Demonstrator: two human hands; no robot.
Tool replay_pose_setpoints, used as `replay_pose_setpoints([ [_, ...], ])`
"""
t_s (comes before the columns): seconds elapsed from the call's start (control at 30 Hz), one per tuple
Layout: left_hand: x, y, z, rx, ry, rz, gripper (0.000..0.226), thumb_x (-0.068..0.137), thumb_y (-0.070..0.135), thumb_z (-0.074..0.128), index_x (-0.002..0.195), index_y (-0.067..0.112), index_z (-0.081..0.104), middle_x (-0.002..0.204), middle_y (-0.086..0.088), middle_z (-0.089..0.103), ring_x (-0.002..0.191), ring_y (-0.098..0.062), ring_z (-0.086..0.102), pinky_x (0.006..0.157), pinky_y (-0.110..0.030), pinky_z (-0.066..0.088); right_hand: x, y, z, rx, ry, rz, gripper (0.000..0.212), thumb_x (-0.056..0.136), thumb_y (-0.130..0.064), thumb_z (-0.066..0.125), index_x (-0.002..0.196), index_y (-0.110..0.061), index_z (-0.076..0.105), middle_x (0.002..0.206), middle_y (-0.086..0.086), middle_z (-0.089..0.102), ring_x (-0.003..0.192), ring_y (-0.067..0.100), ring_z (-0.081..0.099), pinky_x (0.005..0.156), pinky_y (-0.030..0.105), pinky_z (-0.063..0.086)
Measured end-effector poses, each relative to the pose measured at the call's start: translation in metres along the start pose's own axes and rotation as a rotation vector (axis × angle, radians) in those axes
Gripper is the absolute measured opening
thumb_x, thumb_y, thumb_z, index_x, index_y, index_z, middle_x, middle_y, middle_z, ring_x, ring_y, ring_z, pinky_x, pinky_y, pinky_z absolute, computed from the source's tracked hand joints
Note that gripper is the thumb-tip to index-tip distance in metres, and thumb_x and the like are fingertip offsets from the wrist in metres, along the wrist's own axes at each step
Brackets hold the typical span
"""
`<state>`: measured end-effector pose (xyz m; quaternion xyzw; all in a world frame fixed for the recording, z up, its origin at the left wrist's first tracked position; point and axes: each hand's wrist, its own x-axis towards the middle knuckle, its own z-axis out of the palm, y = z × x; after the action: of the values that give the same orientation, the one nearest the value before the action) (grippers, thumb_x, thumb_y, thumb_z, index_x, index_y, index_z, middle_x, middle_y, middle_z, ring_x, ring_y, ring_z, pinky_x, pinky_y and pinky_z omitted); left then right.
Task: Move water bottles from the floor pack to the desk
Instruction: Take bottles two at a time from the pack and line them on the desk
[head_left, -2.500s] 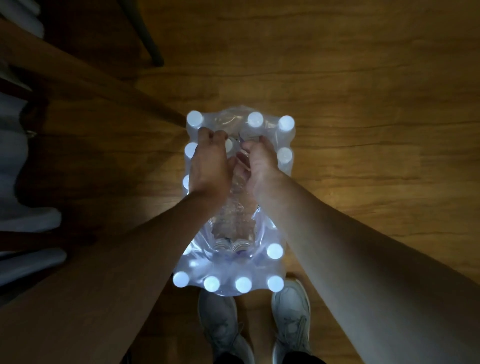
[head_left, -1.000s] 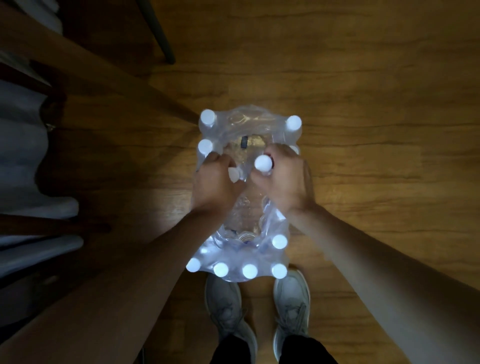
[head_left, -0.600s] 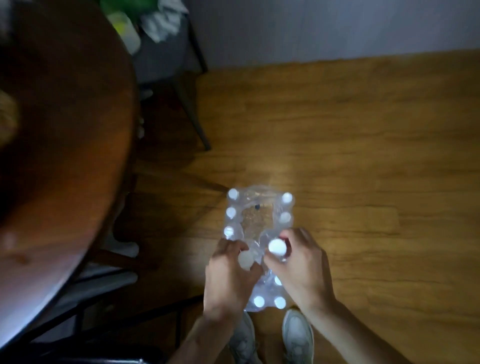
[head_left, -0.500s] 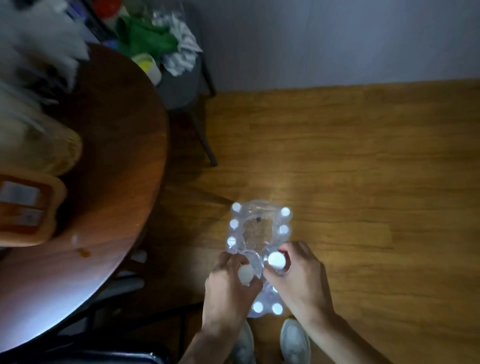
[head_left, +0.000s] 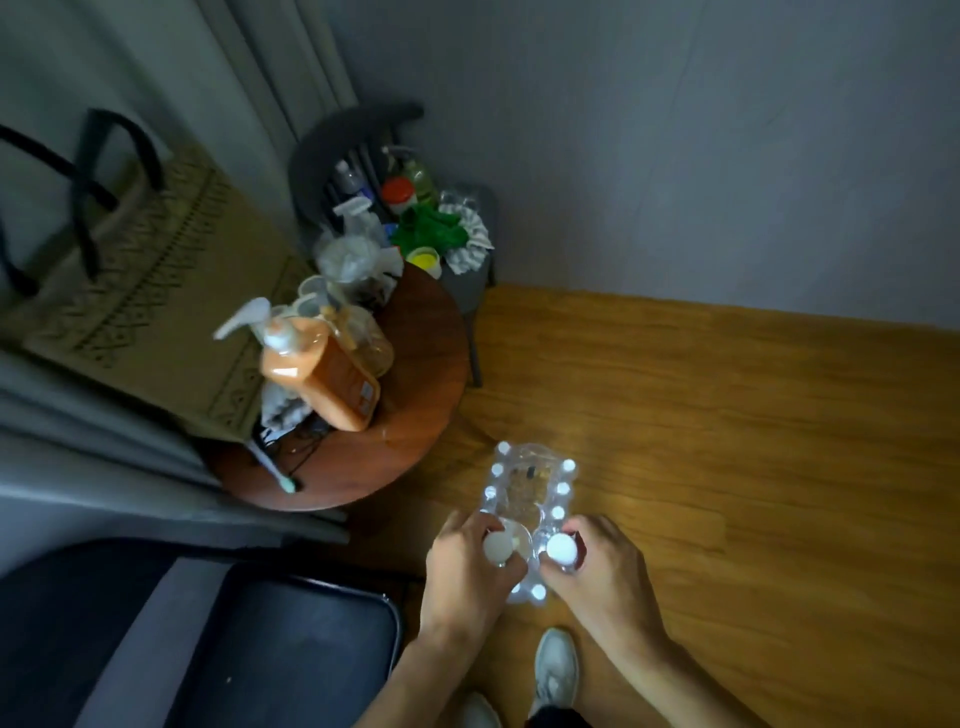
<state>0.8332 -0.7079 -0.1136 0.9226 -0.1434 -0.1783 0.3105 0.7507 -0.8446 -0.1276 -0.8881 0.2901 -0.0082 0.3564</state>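
1. My left hand (head_left: 470, 569) curls round one water bottle (head_left: 497, 546) by its neck; my right hand (head_left: 597, 569) grips a second bottle (head_left: 562, 548) the same way, both lifted above the floor pack (head_left: 527, 499).
2. The pack sits on the wooden floor (head_left: 727, 441), near the round bench (head_left: 415, 364) and its right edge.
3. I judge the carry is next: keep both bottles upright and aim for the bare wood at the bench's near right edge, clear of the orange pump bottle (head_left: 317, 374).

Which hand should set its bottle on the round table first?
Left. The left hand already grips a bottle and is on the side nearer the round table. The right hand holds its bottle farther away and would have to cross over.
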Motion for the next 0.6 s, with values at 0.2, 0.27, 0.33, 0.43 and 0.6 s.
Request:
replay_pose_setpoints([
  [0.2,-0.054,0.008,-0.045,-0.02,0.004,-0.017,0.029,0.068,0.026,0.081,0.094,0.019,0.069,0.092,0.006,0.062,0.077,-0.011,0.06,0.066,-0.025,0.052,-0.056,-0.043,-0.026,-0.016,-0.001,-0.049,0.027,0.065,-0.029,0.084,0.081,-0.021,0.063,0.076,-0.014,0.055,0.062,-0.004,0.049,0.053,0.004,0.036],
  [0.27,-0.068,0.005,-0.052,-0.019,0.0,-0.026,0.03,0.068,0.026,0.081,0.094,0.018,0.069,0.092,0.006,0.062,0.078,-0.011,0.06,0.068,-0.027,0.054,-0.069,-0.051,-0.026,-0.019,0.0,-0.048,0.027,0.065,-0.027,0.084,0.079,-0.021,0.062,0.075,-0.012,0.056,0.062,-0.001,0.049,0.051,0.005,0.033],
  [0.33,-0.082,-0.002,-0.061,-0.025,0.005,-0.031,0.03,0.067,0.025,0.081,0.093,0.018,0.068,0.091,0.006,0.061,0.077,-0.012,0.06,0.068,-0.031,0.056,-0.08,-0.059,-0.024,-0.017,0.016,-0.048,0.026,0.064,-0.025,0.084,0.078,-0.019,0.063,0.074,-0.011,0.057,0.063,0.002,0.05,0.052,0.005,0.03],
  [0.43,-0.102,-0.013,-0.072,-0.022,0.008,-0.043,0.031,0.068,0.026,0.082,0.093,0.017,0.068,0.091,0.006,0.06,0.078,-0.013,0.061,0.07,-0.034,0.058,-0.097,-0.068,-0.019,-0.019,0.008,-0.047,0.027,0.064,-0.024,0.084,0.08,-0.018,0.064,0.076,-0.009,0.058,0.067,0.006,0.053,0.054,0.007,0.03],
  [0.6,-0.136,-0.032,-0.095,-0.031,-0.005,-0.058,0.033,0.068,0.027,0.082,0.096,0.016,0.068,0.093,0.003,0.061,0.08,-0.015,0.062,0.072,-0.037,0.059,-0.125,-0.087,-0.011,-0.044,0.006,-0.071,0.027,0.066,-0.025,0.083,0.085,-0.017,0.064,0.081,-0.008,0.058,0.072,0.008,0.054,0.055,0.006,0.029],
])
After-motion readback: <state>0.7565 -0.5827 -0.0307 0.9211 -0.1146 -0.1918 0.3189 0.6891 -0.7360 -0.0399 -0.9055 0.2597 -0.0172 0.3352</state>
